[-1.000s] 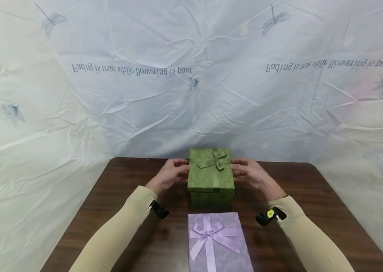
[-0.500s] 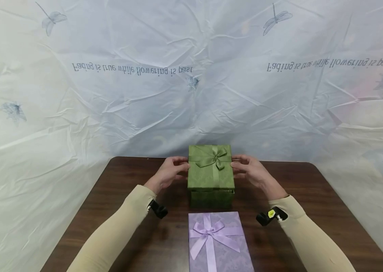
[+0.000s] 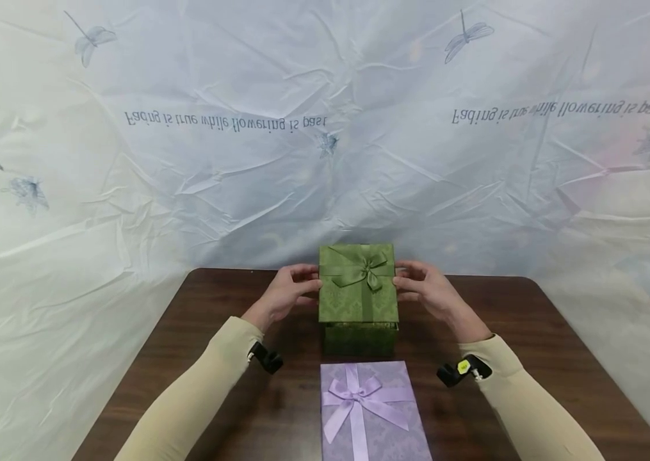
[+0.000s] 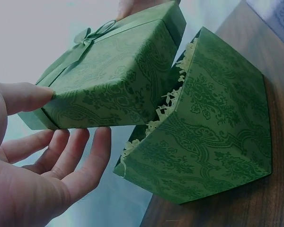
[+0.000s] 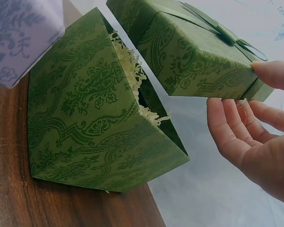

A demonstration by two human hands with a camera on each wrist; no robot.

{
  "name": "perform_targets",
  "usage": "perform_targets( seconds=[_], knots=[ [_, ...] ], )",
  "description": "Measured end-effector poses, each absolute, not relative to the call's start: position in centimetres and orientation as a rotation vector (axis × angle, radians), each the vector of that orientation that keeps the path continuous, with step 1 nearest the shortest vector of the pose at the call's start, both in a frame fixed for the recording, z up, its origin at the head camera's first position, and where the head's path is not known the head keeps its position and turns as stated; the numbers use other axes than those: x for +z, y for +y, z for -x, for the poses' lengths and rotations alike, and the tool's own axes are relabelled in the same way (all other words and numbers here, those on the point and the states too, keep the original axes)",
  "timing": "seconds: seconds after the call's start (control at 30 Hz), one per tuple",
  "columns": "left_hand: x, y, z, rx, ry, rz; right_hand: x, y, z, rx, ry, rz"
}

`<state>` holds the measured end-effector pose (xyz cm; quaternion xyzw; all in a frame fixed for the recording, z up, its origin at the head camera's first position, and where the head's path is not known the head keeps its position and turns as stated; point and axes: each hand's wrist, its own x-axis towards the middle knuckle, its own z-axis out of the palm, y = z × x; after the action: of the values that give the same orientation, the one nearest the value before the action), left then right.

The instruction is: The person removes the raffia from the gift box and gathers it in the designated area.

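A green patterned gift box lid [image 3: 353,304] with a ribbon bow is raised off its green box base [image 3: 359,339]. My left hand [image 3: 292,291] pinches the lid's left side, thumb on the top edge and fingertips beneath the rim. On the opposite side my right hand [image 3: 422,291] grips it the same way. Both wrist views show a gap between lid and base. Pale shredded paper [image 4: 168,104] pokes over the rim of the base, which stands on the table; deeper inside is hidden.
A purple gift box [image 3: 379,429] with a lilac bow sits in front of the green one, partly out of frame. Dark wooden table [image 3: 232,397] lies beneath both. Wrinkled white sheeting [image 3: 244,186] hangs behind the back edge and along the sides.
Both hands have lifted the green lid slightly, and the gap above the base has widened at the near edge. The purple box has stayed put.
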<state>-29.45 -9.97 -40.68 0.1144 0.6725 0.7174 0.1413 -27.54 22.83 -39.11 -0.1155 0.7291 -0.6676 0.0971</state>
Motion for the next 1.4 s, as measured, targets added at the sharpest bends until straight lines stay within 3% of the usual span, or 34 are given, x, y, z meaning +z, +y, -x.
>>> perform_targets(
  seconds=[1.4],
  knots=[
    [-39.7, -10.4, 28.5, 2.105, 2.077, -0.542, -38.0, 22.8, 26.4, -2.014, 2.301, 0.551]
  ],
)
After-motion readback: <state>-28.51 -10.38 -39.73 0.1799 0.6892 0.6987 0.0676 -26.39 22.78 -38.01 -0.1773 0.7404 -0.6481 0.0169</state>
